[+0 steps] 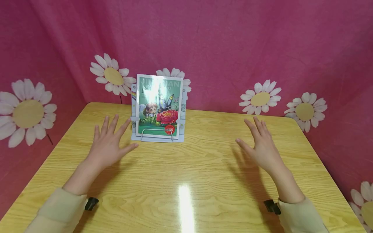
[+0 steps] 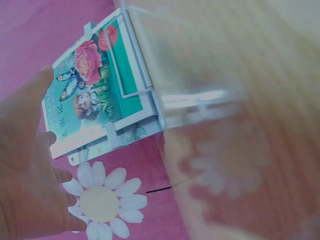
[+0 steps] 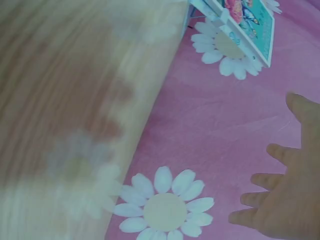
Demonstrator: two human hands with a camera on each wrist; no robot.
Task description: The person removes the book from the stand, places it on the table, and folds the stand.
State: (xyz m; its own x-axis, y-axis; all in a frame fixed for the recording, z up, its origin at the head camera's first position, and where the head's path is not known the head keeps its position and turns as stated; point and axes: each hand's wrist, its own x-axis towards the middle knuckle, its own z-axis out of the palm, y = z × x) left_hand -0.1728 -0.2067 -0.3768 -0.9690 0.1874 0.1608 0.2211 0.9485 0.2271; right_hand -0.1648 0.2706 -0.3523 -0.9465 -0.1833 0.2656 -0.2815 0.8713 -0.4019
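The fingers of the left hand are straight and fanned, holding nothing, with the tips hovering just left of the book. The fingers of the right hand are also straight and released, but that hand hangs well apart from the book, out toward the right edge of the counter.

The book stands upright, cover facing the person, propped in a pale book stand near the far edge of the counter, left of its middle. A thin wire clip crosses the lower part of the cover, and small side tabs sit against both edges (the left wrist view shows one tab and the wire lying over the cover).

Since the book is the thing nearest both hands, the step in hand seems to be a reach for it. To do that well, the left hand should probably close the short gap and steady the stand or the book's left edge, while the right hand has farther to travel across to the right edge. The wire and tabs would likely resist a straight pull forward, so lifting the book up and out, or easing the wire down first, looks safer. The stand looks light and may slide or tip back toward the pink cloth if pushed from one side only.
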